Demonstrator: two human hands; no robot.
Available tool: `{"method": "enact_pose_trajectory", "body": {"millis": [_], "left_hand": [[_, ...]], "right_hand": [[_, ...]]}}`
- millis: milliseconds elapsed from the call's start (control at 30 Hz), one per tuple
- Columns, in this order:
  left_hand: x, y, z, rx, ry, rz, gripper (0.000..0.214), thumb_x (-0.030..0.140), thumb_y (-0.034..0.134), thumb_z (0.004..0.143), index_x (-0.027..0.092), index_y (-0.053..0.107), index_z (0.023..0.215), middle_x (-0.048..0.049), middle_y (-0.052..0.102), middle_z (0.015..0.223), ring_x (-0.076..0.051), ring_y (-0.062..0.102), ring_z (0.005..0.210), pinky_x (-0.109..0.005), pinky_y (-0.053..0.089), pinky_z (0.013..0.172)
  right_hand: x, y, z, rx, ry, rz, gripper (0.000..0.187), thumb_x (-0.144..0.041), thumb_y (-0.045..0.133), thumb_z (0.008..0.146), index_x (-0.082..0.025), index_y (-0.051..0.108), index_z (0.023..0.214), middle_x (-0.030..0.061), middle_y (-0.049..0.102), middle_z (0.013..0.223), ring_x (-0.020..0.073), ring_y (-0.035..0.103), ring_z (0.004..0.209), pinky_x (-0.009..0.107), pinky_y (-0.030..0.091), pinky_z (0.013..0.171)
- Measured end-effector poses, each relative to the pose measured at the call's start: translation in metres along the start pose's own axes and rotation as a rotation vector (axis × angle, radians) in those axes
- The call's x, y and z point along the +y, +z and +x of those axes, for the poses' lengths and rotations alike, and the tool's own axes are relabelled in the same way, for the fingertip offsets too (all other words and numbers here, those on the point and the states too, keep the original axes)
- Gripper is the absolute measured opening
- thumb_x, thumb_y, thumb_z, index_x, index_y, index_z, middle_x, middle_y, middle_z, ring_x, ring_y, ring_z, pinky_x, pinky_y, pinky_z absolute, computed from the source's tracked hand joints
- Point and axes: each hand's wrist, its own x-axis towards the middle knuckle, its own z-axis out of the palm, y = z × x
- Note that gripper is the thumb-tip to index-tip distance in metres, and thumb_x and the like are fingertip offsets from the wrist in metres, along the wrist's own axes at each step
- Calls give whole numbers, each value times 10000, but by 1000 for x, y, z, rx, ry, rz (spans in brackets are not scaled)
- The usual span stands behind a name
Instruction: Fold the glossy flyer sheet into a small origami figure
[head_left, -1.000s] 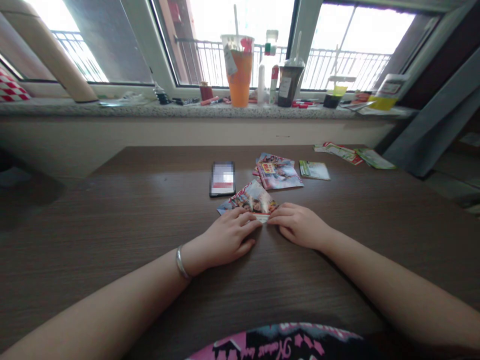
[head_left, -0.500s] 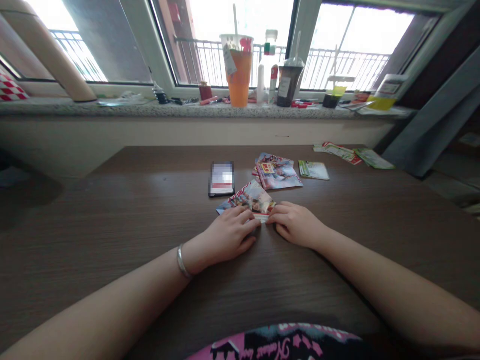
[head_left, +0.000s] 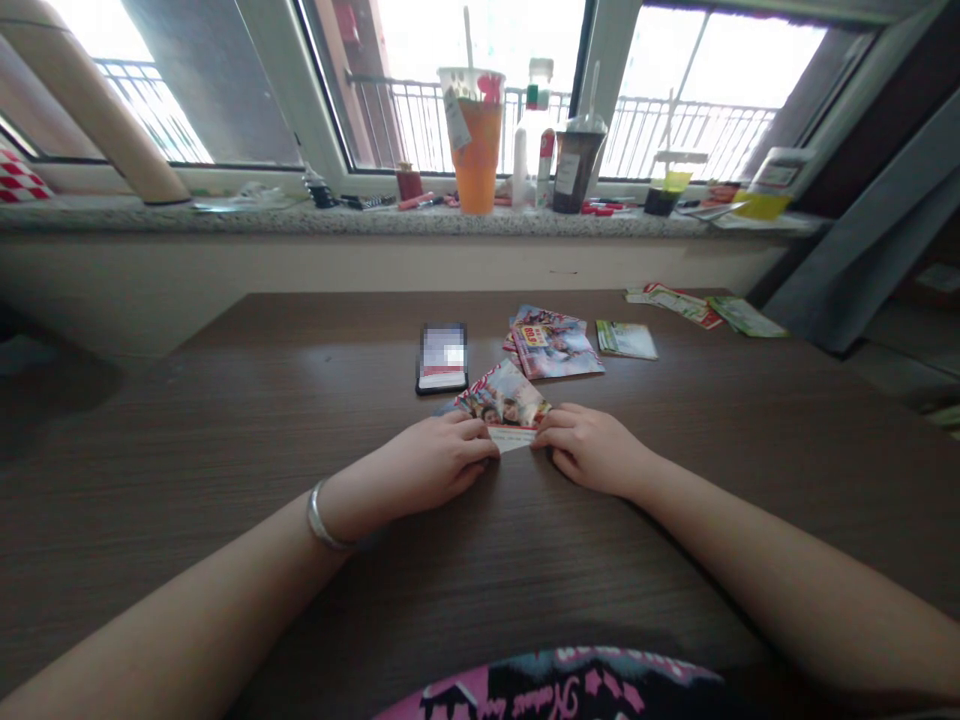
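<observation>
Your left hand point(head_left: 420, 465) and right hand point(head_left: 592, 450) hid the leaflet's point(head_left: 504, 400) near edge, just right of the phone point(head_left: 442, 358). Both were half-curled, fingertips on it, and you couldn't tell pinch from press. The table point(head_left: 225, 420) stretched wide left of the phone. One phone, one leaflet, and one pile point(head_left: 556, 346) right of it, sheets uncountable.

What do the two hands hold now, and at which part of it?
A colourful leaflet, lying on the table: the left hand grips its near left edge, the right hand its near right corner.
</observation>
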Motion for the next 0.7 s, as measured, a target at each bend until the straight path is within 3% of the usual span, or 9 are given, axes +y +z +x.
{"method": "enact_pose_trajectory", "body": {"millis": [367, 533, 700], "left_hand": [[-2, -3, -6, -38, -26, -44, 483, -6, 461, 768, 232, 620, 1157, -55, 604, 1212, -201, 580, 1104, -353, 460, 994], [-6, -7, -10, -54, -33, -26, 429, -2, 464, 767, 225, 649, 1081, -53, 638, 1127, -199, 605, 1041, -339, 495, 939], [-11, -10, -13, -69, -8, -72, 424, -8, 456, 783, 241, 665, 1055, -23, 634, 1209, -176, 581, 1125, -317, 462, 991]], "right_hand": [[3, 1, -1, 1, -15, -11, 254, -115, 509, 832, -182, 705, 979, 72, 681, 1031, 215, 586, 962, 353, 494, 876], [5, 2, -4, 3, -11, -44, 234, -126, 515, 829, -182, 705, 955, 73, 677, 984, 209, 587, 899, 341, 498, 818], [5, 0, -5, -20, 2, -48, 244, -129, 498, 842, -186, 711, 946, 71, 679, 953, 205, 584, 879, 333, 491, 800]]}}
